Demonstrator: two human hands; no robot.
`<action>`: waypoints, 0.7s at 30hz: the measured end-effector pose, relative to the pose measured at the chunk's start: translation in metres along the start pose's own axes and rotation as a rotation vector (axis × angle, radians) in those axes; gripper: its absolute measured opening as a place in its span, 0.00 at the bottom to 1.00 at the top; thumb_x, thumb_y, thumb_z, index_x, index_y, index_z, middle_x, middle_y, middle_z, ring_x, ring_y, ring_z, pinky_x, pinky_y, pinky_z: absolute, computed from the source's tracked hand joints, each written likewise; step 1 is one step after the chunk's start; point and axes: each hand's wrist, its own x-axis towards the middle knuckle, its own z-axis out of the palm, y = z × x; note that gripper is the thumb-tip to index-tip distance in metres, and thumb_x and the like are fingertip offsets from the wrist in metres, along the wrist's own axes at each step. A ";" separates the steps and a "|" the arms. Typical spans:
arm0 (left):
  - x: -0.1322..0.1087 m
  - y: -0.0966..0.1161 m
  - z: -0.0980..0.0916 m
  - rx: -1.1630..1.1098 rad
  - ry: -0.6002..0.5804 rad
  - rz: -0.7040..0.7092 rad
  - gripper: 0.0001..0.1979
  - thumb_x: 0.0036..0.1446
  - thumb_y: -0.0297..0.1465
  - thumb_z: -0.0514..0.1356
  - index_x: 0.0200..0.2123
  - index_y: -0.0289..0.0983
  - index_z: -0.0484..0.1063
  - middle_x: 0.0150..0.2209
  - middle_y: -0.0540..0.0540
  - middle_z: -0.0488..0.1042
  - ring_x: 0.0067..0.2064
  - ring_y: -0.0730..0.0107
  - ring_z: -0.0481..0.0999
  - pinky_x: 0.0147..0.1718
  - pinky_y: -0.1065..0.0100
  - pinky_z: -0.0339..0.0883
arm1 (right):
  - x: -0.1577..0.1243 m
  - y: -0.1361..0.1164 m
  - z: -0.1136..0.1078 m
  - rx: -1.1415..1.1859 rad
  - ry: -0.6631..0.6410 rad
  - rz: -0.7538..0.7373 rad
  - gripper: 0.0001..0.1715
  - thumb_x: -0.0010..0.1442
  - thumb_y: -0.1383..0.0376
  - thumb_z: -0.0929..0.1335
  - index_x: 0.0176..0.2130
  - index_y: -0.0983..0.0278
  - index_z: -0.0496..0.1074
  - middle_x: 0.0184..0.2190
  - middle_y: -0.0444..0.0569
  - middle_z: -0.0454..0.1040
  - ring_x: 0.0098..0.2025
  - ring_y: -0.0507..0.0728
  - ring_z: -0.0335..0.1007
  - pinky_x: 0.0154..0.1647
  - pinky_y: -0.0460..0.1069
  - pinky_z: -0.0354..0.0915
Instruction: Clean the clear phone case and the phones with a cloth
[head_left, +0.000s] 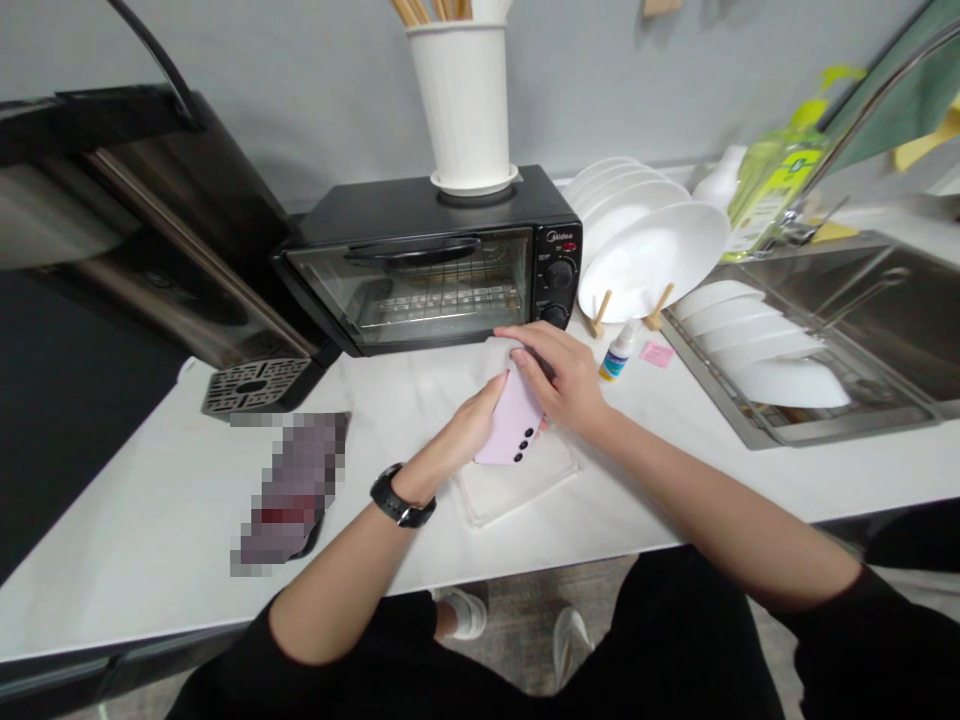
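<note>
A lilac smartphone point(512, 420) is held back side up above the counter, its camera lenses toward me. My left hand point(474, 422) grips its left side, with a black watch on that wrist. My right hand point(564, 375) closes over the far end and right side of the phone, fingers bent. A pale white piece point(498, 354), perhaps a cloth or tissue, shows at the right fingertips; its kind is unclear. Under the phone lies a flat, clear-edged tray or sheet point(517, 492). To the right of my right hand stands a small spray bottle point(616, 354) with a blue label.
A black toaster oven point(420, 255) stands behind, topped by a white cup point(465, 105). White plates point(652, 255) lean in a rack beside the sink point(892, 330), which holds bowls. A pixelated object point(292, 490) lies left, near a dark machine point(202, 230). A pink note point(658, 354) lies right.
</note>
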 end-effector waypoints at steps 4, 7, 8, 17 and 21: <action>-0.002 0.005 -0.002 -0.045 0.016 0.040 0.33 0.67 0.57 0.53 0.46 0.34 0.81 0.30 0.42 0.83 0.31 0.56 0.82 0.28 0.64 0.73 | 0.001 0.001 -0.001 -0.009 0.024 0.013 0.22 0.76 0.59 0.63 0.64 0.58 0.72 0.54 0.54 0.80 0.54 0.61 0.77 0.55 0.59 0.74; -0.005 0.010 0.000 -0.082 -0.044 0.000 0.37 0.67 0.60 0.49 0.48 0.34 0.81 0.31 0.39 0.84 0.33 0.55 0.83 0.30 0.62 0.75 | 0.001 0.002 -0.002 0.005 0.052 0.016 0.21 0.76 0.60 0.63 0.63 0.59 0.73 0.54 0.55 0.80 0.54 0.61 0.77 0.55 0.58 0.73; -0.005 0.011 0.001 -0.065 -0.045 -0.011 0.37 0.66 0.60 0.50 0.48 0.34 0.81 0.31 0.39 0.84 0.32 0.55 0.83 0.30 0.62 0.75 | 0.001 0.002 -0.002 0.014 0.047 0.008 0.21 0.76 0.61 0.63 0.63 0.60 0.73 0.53 0.55 0.80 0.53 0.60 0.78 0.54 0.57 0.74; -0.008 0.014 0.000 -0.109 -0.053 0.069 0.40 0.66 0.62 0.47 0.50 0.34 0.80 0.34 0.38 0.84 0.34 0.54 0.84 0.32 0.61 0.76 | 0.001 0.002 -0.002 -0.009 0.065 0.015 0.23 0.76 0.59 0.63 0.65 0.58 0.72 0.57 0.55 0.79 0.57 0.61 0.76 0.58 0.59 0.72; -0.003 0.004 0.000 -0.016 0.032 -0.018 0.28 0.65 0.55 0.58 0.45 0.35 0.81 0.28 0.44 0.82 0.28 0.59 0.81 0.27 0.64 0.73 | -0.001 -0.001 0.000 0.007 0.038 -0.024 0.20 0.76 0.61 0.64 0.62 0.61 0.75 0.51 0.56 0.81 0.51 0.60 0.79 0.53 0.56 0.75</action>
